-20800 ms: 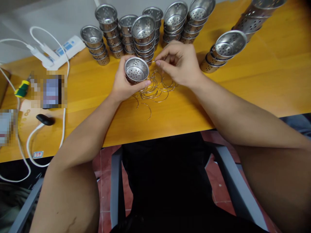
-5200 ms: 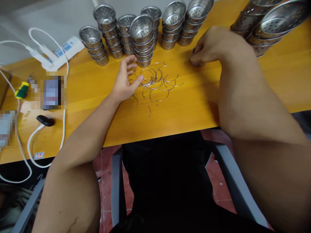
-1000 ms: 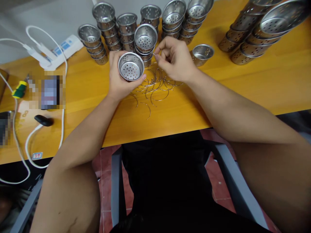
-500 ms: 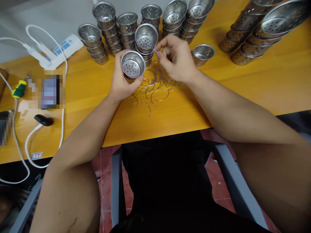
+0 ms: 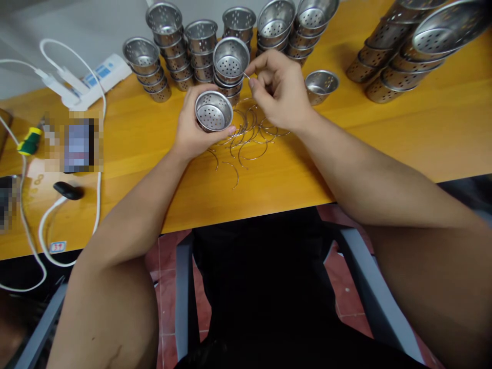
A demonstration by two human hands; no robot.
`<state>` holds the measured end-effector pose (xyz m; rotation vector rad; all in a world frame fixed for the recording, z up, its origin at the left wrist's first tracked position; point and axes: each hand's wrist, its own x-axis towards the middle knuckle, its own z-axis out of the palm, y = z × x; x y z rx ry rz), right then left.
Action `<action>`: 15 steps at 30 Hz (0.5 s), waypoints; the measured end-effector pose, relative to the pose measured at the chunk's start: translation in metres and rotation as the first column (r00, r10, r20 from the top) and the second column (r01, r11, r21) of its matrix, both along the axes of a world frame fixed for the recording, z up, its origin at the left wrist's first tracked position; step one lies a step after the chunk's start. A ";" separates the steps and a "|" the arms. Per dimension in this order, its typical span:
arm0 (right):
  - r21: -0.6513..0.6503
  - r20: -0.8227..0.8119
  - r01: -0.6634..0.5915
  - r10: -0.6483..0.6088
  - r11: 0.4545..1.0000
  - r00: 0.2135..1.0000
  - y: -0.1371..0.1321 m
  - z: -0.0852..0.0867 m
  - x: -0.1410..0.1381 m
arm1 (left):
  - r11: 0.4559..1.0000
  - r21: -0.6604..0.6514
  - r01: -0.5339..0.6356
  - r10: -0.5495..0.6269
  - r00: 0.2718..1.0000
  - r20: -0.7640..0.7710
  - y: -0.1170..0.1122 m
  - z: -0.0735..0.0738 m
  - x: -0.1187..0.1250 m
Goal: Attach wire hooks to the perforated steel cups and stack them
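While the left hand (image 5: 190, 133) wraps its grip around the outside wall, the small steel cup (image 5: 213, 110) sits tilted just above the yellow wooden surface (image 5: 346, 138), mouth toward the camera. It is shiny and round, with a rolled rim and a flat bottom punched with small holes. The right hand (image 5: 282, 95) has its grip pinched closed on a thin wire (image 5: 246, 77), just beside the cup's far rim. Beneath both hands lie loose curved wires (image 5: 249, 146), scattered. Behind stand stacks of like cups (image 5: 230, 59), and one single cup (image 5: 321, 84) rests near the right hand.
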<state>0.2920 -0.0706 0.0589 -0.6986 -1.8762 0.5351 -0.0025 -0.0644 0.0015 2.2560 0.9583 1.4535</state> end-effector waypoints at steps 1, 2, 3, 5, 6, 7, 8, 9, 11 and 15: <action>0.007 -0.009 -0.001 0.001 1.000 1.000 0.000 0.000 -0.001 | 1.000 -0.001 -0.011 0.011 1.000 -0.007 -0.001 0.001 0.000; 0.010 -0.019 -0.002 0.002 1.000 1.000 -0.001 0.000 -0.002 | 1.000 -0.005 -0.018 0.018 1.000 -0.009 -0.002 0.002 0.000; 0.008 -0.034 -0.006 0.006 1.000 0.999 -0.002 0.001 -0.003 | 1.000 -0.011 -0.020 0.020 1.000 -0.006 -0.002 0.001 0.000; 0.000 -0.066 -0.025 0.025 1.000 0.998 -0.007 0.004 -0.006 | 1.000 -0.027 -0.002 0.003 1.000 0.010 -0.001 -0.001 0.000; -0.007 -0.075 -0.042 0.041 0.999 0.996 -0.010 0.005 -0.008 | 0.999 -0.031 0.015 -0.014 1.000 0.023 0.001 -0.003 0.000; -0.023 -0.074 -0.060 0.058 0.998 0.996 -0.014 0.007 -0.010 | 0.999 -0.030 0.032 -0.031 0.999 0.036 0.002 -0.005 0.001; -0.045 -0.065 -0.073 0.070 0.996 0.995 -0.017 0.008 -0.011 | 0.999 -0.024 0.048 -0.047 0.998 0.046 0.003 -0.006 0.001; -0.073 -0.047 -0.074 0.071 0.995 0.996 -0.020 0.009 -0.013 | 0.998 -0.014 0.058 -0.057 0.997 0.053 0.003 -0.006 0.002; -0.133 -0.001 -0.052 0.052 0.990 0.999 -0.025 0.010 -0.015 | 0.998 0.008 0.063 -0.063 0.997 0.054 0.002 -0.006 0.004; -0.157 0.054 0.042 -0.034 0.987 0.998 -0.030 0.010 -0.017 | 0.998 0.038 0.054 -0.055 0.998 0.035 -0.003 -0.002 0.010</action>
